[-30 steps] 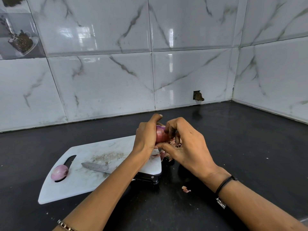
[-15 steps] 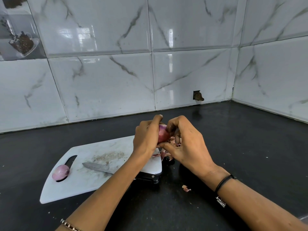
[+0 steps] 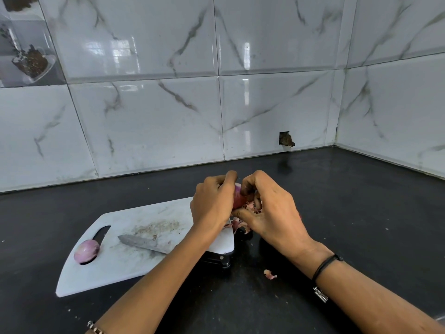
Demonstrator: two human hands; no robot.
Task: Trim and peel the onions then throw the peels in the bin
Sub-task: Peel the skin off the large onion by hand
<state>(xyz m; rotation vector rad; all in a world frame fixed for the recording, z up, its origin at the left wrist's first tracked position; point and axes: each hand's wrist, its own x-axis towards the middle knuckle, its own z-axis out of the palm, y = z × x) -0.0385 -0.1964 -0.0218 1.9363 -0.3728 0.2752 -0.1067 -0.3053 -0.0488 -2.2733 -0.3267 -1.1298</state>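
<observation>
A red onion [image 3: 238, 196] is held up between both hands above the right end of the white cutting board [image 3: 125, 266]. My left hand [image 3: 212, 203] grips it from the left, fingers curled round it. My right hand [image 3: 267, 208] pinches at its top and skin from the right. Loose peels [image 3: 237, 224] lie under the hands by the board's right edge. A peeled onion [image 3: 86, 250] rests at the board's handle slot on the left. A knife [image 3: 144, 243] lies across the board, its black handle partly hidden by my left forearm.
A small scrap of peel [image 3: 269, 274] lies on the black counter [image 3: 361, 213] between my forearms. Tiled walls meet in a corner at the back right. No bin is in view.
The onion has been turned a little between the hands, and my right fingers have shifted up onto its top. Board, knife and peeled onion have not moved.
</observation>
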